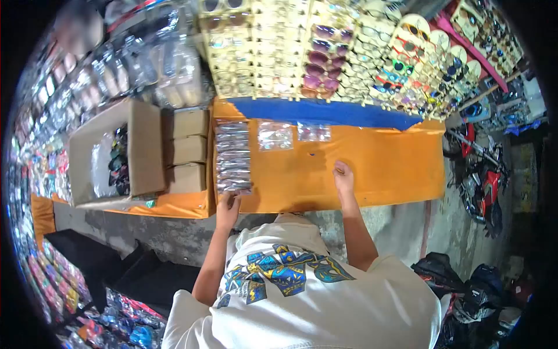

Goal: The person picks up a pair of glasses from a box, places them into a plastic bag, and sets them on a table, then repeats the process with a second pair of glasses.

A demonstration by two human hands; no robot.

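My left hand (228, 205) is at the near end of a column of overlapping clear plastic packets (233, 152). Its fingers close on the edge of the nearest packet; what the packets contain is too small to make out. Over the orange cloth (395, 160), to the right, my right hand (343, 175) is raised with its fingers curled together. Whether something small is between them does not show. Two smaller groups of shiny clear packets, one in the middle (275, 136) and one farther right (314, 132), lie along the cloth's back part. A tiny dark speck (312, 154) rests in front of them.
To the left stands an open cardboard box (145, 148) with bagged dark items inside. Closed brown boxes (187, 150) are stacked beside it. Behind a blue strip (325, 112) rise racks of sunglasses (322, 58). A red bicycle (491, 192) and dark bags (439, 270) are at the right.
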